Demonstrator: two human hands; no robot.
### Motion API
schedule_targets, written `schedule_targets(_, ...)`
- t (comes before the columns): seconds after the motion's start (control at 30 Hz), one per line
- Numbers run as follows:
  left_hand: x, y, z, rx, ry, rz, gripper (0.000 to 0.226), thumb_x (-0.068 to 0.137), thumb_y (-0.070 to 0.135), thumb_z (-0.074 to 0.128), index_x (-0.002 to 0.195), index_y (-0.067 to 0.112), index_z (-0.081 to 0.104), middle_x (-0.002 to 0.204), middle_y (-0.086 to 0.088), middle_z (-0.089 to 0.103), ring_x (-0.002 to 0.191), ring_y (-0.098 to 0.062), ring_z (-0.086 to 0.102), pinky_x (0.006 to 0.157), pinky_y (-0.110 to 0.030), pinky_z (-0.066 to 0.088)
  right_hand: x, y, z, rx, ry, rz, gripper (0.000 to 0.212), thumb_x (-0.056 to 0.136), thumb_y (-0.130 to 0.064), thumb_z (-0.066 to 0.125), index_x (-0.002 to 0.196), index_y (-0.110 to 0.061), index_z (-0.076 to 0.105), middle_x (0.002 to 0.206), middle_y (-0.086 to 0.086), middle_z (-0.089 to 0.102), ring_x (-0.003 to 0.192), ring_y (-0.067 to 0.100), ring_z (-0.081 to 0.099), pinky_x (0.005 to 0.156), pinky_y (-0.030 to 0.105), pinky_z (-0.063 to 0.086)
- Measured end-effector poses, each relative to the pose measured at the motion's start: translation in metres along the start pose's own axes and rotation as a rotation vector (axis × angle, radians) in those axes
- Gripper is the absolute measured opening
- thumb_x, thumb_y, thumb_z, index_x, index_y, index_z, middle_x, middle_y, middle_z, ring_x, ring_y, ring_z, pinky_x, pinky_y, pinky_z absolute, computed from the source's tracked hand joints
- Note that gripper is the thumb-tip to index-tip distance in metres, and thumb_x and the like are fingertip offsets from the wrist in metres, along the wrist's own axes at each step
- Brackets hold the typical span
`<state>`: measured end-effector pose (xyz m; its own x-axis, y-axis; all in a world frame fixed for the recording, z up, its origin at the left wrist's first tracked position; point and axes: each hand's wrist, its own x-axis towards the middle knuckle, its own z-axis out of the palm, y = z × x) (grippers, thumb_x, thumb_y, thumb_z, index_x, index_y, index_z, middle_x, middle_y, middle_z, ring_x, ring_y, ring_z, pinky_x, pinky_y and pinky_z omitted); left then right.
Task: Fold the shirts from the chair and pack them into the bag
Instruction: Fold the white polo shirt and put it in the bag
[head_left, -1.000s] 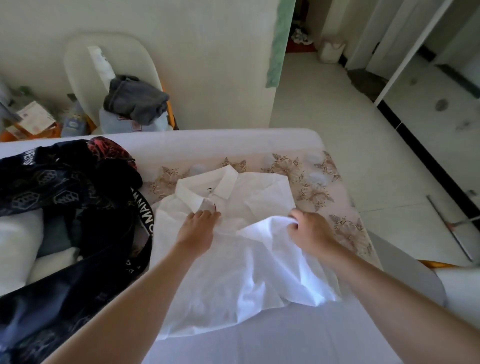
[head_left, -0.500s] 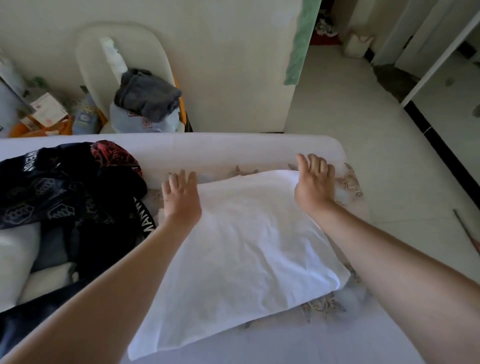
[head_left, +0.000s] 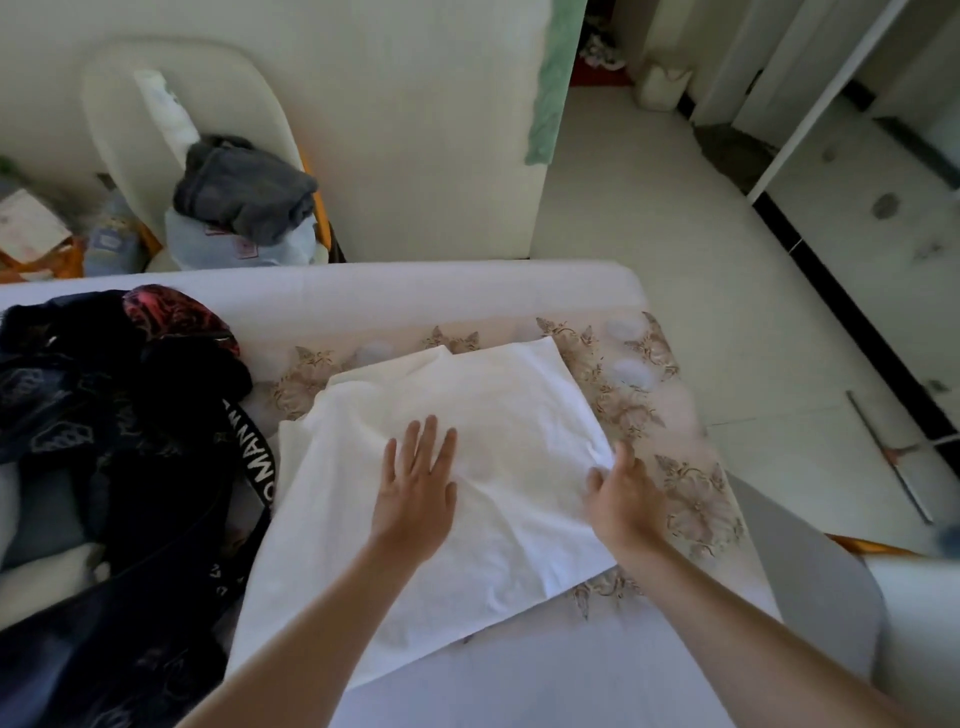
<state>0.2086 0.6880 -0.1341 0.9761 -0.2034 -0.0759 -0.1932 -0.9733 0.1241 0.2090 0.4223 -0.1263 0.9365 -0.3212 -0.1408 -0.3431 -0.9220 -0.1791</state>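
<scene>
Pale bed (head_left: 415, 291), floral cloth (head_left: 691, 499), tiled floor (head_left: 649, 234) beyond, left hand (head_left: 415, 493) flat on shirt (head_left: 509, 405), right hand (head_left: 623, 493) pinching its edge.

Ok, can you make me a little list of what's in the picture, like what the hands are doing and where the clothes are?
white shirt: folded over, lying on the bed
left hand: flat on the white shirt, fingers straight
right hand: seems to pinch the shirt's right edge
bag: dark, just left of the shirt
chair: behind the bed, holding a grey garment on top of a pale blue garment
</scene>
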Motion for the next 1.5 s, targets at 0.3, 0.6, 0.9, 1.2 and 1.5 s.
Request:
schedule_targets(0.3, -0.053, 0.051, 0.026, -0.045, -0.137, 0.053, 0.054, 0.083, 0.048, 0.046, 0.124, 0.016, 0.057, 0.135, -0.016, 0.053, 0.126, -0.041, 0.049, 0.111, -0.061, 0.025, -0.012, 0.036, -0.019, -0.284, 0.157, -0.319, 0.065, 0.073, -0.016, 0.074, 0.133, -0.011, 0.052, 0.125, 0.019, 0.053, 0.108, 0.039, 0.052, 0.088, 0.050, 0.045)
schedule_targets(0.6, -0.046, 0.053, 0.030, -0.013, -0.281, 0.171, 0.081, 0.082, 0.070, 0.035, 0.154, 0.035, 0.023, 0.164, -0.010, 0.009, 0.149, -0.032, 0.012, 0.115, -0.052, 0.007, -0.053, 0.029, 0.012, -0.195, -0.188, -0.638, 0.060, 0.090, -0.051, 0.036, 0.145, -0.031, 0.046, 0.158, 0.006, 0.036, 0.140, 0.027, 0.043, 0.106, 0.053, 0.043)
schedule_targets(0.9, -0.033, 0.102, 0.009, -0.192, -0.218, 0.375, 0.058, 0.098, 0.030, 0.048, 0.154, 0.027, 0.029, 0.163, 0.002, 0.017, 0.151, -0.022, 0.012, 0.121, -0.034, 0.008, -0.057, 0.069, -0.023, -0.340, -0.226, -0.307, 0.051, 0.096, -0.052, 0.036, 0.140, -0.026, 0.039, 0.159, 0.009, 0.026, 0.139, 0.029, 0.033, 0.113, 0.051, 0.024)
schedule_targets(1.2, -0.116, 0.003, -0.013, -0.277, 0.013, -0.328, 0.059, 0.071, 0.029, 0.075, 0.124, 0.016, 0.051, 0.122, -0.007, 0.050, 0.110, -0.032, 0.049, 0.092, -0.045, 0.044, -0.125, -0.027, 0.010, -0.032, -0.300, -0.743, 0.064, 0.086, -0.036, 0.058, 0.147, -0.028, 0.041, 0.163, 0.011, 0.022, 0.147, 0.031, 0.026, 0.115, 0.044, 0.029)
schedule_targets(1.5, -0.114, -0.023, -0.032, -0.327, 0.023, -0.151, 0.027, 0.095, 0.042, 0.053, 0.093, 0.025, 0.074, 0.124, 0.007, 0.050, 0.120, -0.018, 0.042, 0.101, -0.033, 0.036, -0.088, -0.093, -0.016, -0.105, -0.263, -0.735, 0.031, 0.093, -0.025, 0.049, 0.119, -0.023, 0.066, 0.123, 0.001, 0.057, 0.114, 0.026, 0.054, 0.095, 0.036, 0.037)
